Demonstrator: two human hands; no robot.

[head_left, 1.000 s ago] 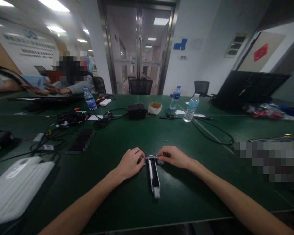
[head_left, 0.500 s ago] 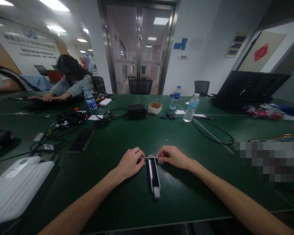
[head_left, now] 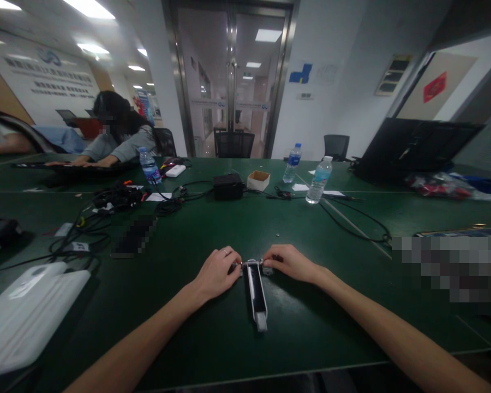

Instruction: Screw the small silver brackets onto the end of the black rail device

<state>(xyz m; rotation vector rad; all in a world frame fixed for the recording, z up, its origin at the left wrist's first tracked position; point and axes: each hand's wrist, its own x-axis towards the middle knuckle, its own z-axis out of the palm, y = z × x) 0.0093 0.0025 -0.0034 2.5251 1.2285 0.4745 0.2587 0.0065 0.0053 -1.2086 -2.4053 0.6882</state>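
A long, narrow white frame with a black inner strip (head_left: 258,292) lies on the green table in front of me, its pale tab end toward me. Across its far end runs a thin metal crossbar (head_left: 252,263). My left hand (head_left: 217,273) is closed, thumb and fingers pinching the bar's left end. At the opposite end, my right hand (head_left: 288,262) pinches the bar near a small light bracket (head_left: 267,271). The fingertips partly cover both bar ends, so the small parts there cannot be made out. A tiny nut-like piece (head_left: 277,235) rests on the table beyond my hands.
Water bottles (head_left: 319,180) stand farther back, near a small open box (head_left: 258,180) and a black box (head_left: 228,186). Tangled cables (head_left: 118,197) and white panels (head_left: 33,311) lie on the left. Across the table sits a person with arms stretched out (head_left: 102,158).
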